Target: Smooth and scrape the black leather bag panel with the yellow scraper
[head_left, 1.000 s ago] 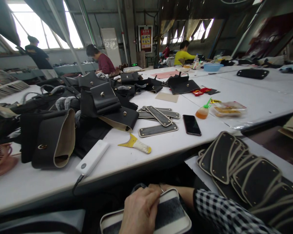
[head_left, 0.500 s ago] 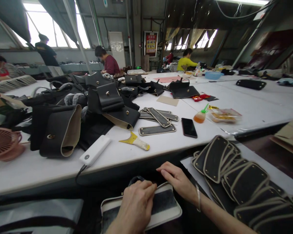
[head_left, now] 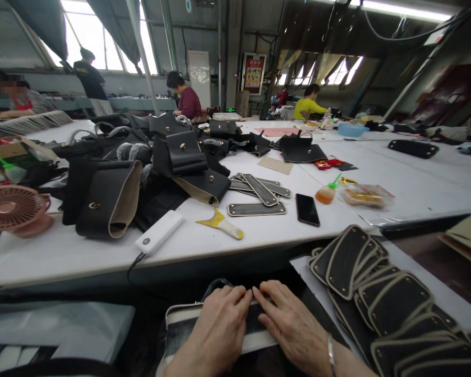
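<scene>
Two hands at work on a bag, which lies low and central, below the near edge of the worktop; clock directions are read from it, 12 being straight ahead.

The left hand covers its middle, fingers close together and bent over the far rim. The right hand meets it from 3 o'clock, fingers narrowly parted at the same rim, thumb on the near face. Whether either hand pinches cannot be told.

The step appears to be pressing or shaping the rim. Best done with the left hand steadying, the fingertips level, and even pressure worked outward from where the hands meet, so that the pale edging does not pucker.

Counts, moving outward: at 12, one scraper, then one panel lying alone before an overlapping stack of at least four; at 1, one phone and one bottle; at 11, one power pack and several black bags, too jumbled to count; toward 3, a panel pile of ten or more, partly hidden; at 10, one fan. Beyond, five other people are visible.
</scene>
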Available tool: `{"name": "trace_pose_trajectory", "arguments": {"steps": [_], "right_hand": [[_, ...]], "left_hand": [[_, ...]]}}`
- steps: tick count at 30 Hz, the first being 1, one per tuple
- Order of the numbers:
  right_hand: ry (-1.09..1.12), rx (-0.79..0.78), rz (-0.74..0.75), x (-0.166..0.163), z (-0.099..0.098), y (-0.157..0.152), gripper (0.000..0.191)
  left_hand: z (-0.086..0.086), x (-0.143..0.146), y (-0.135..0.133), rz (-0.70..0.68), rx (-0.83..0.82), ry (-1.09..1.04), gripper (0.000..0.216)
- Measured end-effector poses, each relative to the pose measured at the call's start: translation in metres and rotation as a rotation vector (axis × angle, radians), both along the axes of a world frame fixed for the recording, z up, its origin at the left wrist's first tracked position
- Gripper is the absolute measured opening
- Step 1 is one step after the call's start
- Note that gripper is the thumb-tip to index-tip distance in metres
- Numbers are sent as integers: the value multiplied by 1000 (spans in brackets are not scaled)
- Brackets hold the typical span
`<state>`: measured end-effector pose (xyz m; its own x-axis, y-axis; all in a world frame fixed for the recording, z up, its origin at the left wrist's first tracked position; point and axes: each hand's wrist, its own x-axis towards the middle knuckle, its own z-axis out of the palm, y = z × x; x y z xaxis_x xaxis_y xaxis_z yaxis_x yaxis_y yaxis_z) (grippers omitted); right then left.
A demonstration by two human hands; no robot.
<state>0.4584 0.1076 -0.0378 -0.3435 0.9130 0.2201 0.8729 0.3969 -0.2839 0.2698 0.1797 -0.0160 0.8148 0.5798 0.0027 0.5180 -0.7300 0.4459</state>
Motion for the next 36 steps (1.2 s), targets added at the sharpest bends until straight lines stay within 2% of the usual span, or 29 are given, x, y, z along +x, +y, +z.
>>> {"name": "trace_pose_trajectory", "arguments": {"steps": [6, 9, 11, 13, 16, 18, 21, 25, 28, 30, 31, 33, 34, 36], "right_hand": [[-128, 96, 29, 0, -9, -4, 41], [-160, 103, 34, -1, -13, -4, 39], [-160, 81, 35, -2, -9, -3, 37], [-130, -6, 36, -3, 2, 3, 33], [9, -319, 2, -4, 24, 29, 28], [107, -503, -62, -6, 31, 55, 37], [187, -627, -184, -19, 22, 98, 58], [211, -771, -294, -44, -8, 126, 52], [178, -832, -243, -55, -20, 124, 47], [158, -857, -179, -58, -21, 120, 47], [152, -864, -150, -59, -21, 118, 48], [140, -868, -100, -59, -21, 116, 49], [134, -865, -79, -59, -21, 116, 50], [121, -855, -41, -59, -23, 116, 51]], "left_hand": [[-6, -1, -2, -75, 60, 82, 41], [-9, 1, -2, -96, 100, 132, 43], [-9, 2, -1, -108, 123, 153, 45], [-7, 3, 0, -113, 122, 159, 42], [-2, 1, 2, -99, 97, 146, 34], [-1, -1, 1, -79, 93, 132, 35], [-1, -1, -1, -48, 107, 104, 40], [3, -6, -6, -5, 68, -5, 30], [9, -27, -3, 59, -74, -195, 26], [8, -50, 6, 196, -219, -354, 27], [4, -63, 13, 306, -320, -438, 28], [-14, -91, 29, 556, -551, -581, 33], [-27, -103, 37, 701, -748, -631, 37], [-58, -121, 49, 822, -927, -612, 59]]}}
